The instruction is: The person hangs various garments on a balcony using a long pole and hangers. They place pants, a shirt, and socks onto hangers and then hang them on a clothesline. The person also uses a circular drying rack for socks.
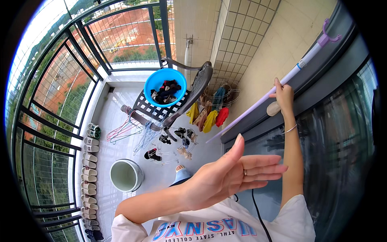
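My right hand [284, 96] grips a lilac clothes pole [254, 112] with a purple forked hook [328, 37] at its upper end. The pole slants along the wall and the grey door frame, its thin lower end down by the floor. My left hand [223, 178] is held out before my chest, palm showing, empty, with thumb and fingers apart. Just below the right hand is a beige rounded thing [273, 109], partly hidden by the wrist. Ahead, a blue basin [147, 90] of dark socks [167, 90] rests on a brown chair [199, 84].
Colourful hangers [125, 128] hang from the chair's armrest. A round sock hanger [163, 161] with socks lies on the floor; another rack [231, 87] holds coloured cloths by the wall. A white bucket [139, 178] stands left. Several slippers [89, 184] line the balcony railing [51, 137].
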{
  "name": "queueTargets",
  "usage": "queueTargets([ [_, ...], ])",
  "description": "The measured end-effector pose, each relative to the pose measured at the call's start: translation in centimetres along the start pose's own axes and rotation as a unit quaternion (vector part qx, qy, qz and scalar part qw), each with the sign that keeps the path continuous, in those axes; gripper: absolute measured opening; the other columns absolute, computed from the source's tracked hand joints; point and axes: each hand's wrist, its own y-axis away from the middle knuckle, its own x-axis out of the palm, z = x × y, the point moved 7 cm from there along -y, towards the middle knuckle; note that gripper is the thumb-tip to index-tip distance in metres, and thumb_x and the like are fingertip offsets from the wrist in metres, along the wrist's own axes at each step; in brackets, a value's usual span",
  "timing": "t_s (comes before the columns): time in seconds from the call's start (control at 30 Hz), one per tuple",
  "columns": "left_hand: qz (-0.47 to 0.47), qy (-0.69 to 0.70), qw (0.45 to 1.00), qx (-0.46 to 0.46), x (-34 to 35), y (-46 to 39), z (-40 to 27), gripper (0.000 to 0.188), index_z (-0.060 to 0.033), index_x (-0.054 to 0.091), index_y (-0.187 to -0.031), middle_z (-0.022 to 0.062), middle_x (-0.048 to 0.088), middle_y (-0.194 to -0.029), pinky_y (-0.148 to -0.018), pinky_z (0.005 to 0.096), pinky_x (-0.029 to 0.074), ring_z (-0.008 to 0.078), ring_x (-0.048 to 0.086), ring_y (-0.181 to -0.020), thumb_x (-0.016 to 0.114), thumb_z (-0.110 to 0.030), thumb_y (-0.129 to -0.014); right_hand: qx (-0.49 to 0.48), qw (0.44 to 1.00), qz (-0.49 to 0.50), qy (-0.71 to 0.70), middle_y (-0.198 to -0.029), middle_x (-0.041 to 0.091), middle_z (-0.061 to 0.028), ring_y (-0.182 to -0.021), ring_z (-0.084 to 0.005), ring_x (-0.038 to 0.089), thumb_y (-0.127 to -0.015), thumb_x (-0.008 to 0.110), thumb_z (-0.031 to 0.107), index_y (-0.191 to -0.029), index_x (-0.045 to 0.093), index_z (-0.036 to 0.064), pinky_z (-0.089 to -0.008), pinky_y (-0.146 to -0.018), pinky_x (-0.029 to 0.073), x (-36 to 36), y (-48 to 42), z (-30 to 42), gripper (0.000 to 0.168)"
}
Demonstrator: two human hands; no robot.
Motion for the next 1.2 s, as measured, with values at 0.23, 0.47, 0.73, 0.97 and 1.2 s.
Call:
queueTargets([
  [0.23, 0.136, -0.126, 0.977, 0.105, 8.4, 5.4, 0.6, 0.059, 0.0066, 0.035, -0.133, 0.0188, 0.058, -0.11, -0.088, 0.0324, 0.043, 0.0314, 0.055, -0.105, 0.029, -0.042, -0.099, 0.075, 0.994, 0.072, -0.039, -0.069, 0.063, -0.0161, -0.065, -0.0252, 0.069, -0.09, 0.053, 0.035, -0.084, 0.061, -0.011, -0.0275, -0.037, 0.044, 9.0, -3.0, -0.5, 0.046],
  [0.47, 0.106, -0.314, 0.873, 0.358, 7.4, 3.7, -3.1, 0.027, 0.0022, 0.054, -0.106, 0.0237, 0.057, -0.091, -0.065, 0.0386, 0.046, 0.035, 0.058, -0.084, 0.044, -0.018, -0.091, 0.105, 0.994, 0.023, -0.025, -0.078, 0.063, -0.0171, -0.065, -0.0269, 0.069, -0.091, 0.053, 0.032, -0.091, 0.055, -0.012, -0.0254, -0.035, 0.043, 10.5, -8.7, -5.0, 0.044],
  [0.73, -0.048, -0.423, 0.896, 0.127, 3.1, -4.1, -8.1, 0.016, 0.0026, 0.06, -0.072, 0.0187, 0.058, -0.065, -0.053, 0.0413, 0.045, 0.0352, 0.057, -0.061, 0.055, -0.013, -0.074, 0.12, 0.992, 0.015, -0.034, -0.062, 0.059, -0.0161, -0.059, -0.0275, 0.068, -0.09, 0.054, 0.031, -0.078, 0.055, -0.011, -0.0263, -0.038, 0.046, 13.0, -18.6, -7.3, 0.044],
  [0.97, -0.022, -0.492, 0.867, 0.072, -1.0, -13.0, -9.5, 0.019, 0.0032, 0.058, -0.08, 0.0169, 0.059, -0.072, -0.06, 0.0386, 0.046, 0.0319, 0.059, -0.07, 0.055, -0.015, -0.076, 0.081, 0.969, -0.003, 0.231, -0.057, 0.064, -0.0136, -0.05, -0.0192, 0.065, -0.088, 0.053, 0.033, -0.074, 0.063, -0.007, -0.0283, -0.05, 0.05, 11.5, -28.4, -12.2, 0.043],
  [1.2, -0.029, -0.619, 0.784, 0.038, -3.7, -18.1, -7.8, 0.024, 0.0039, 0.056, -0.088, 0.0152, 0.061, -0.078, -0.066, 0.036, 0.048, 0.0286, 0.06, -0.079, 0.054, -0.018, -0.078, 0.006, 0.947, -0.035, 0.32, -0.057, 0.065, -0.0045, -0.055, -0.0192, 0.065, -0.084, 0.052, 0.046, -0.065, 0.07, 0.006, -0.0325, -0.058, 0.05, 16.1, -30.7, -11.8, 0.048],
])
